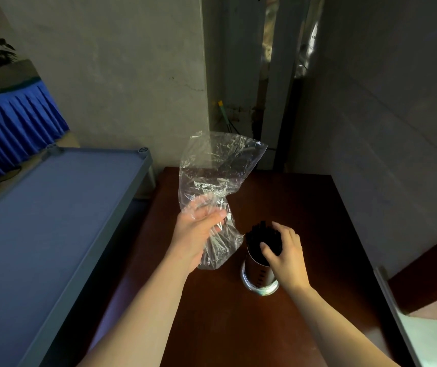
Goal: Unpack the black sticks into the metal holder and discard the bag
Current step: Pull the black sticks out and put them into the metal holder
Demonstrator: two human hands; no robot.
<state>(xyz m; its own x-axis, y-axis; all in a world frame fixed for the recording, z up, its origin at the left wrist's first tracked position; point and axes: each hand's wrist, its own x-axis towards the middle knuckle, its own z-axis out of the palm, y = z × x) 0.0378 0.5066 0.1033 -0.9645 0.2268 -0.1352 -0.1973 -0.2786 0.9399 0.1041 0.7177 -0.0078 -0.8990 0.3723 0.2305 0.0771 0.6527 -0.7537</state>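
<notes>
A clear crumpled plastic bag [212, 178] stands up in the air above the dark brown table [304, 207], gripped around its middle by my left hand [197, 234]. The bag looks empty of sticks. To its right a shiny metal holder [258, 276] stands upright on the table, with a bundle of black sticks [262, 237] poking out of its top. My right hand [283, 252] curls around the upper ends of the sticks, fingers and thumb touching the bundle.
A grey-blue shelf top [53, 221] runs along the table's left side. Walls close in behind and to the right. A white-edged surface [424, 335] lies at the lower right. A blue pleated cloth [10, 123] hangs at the far left.
</notes>
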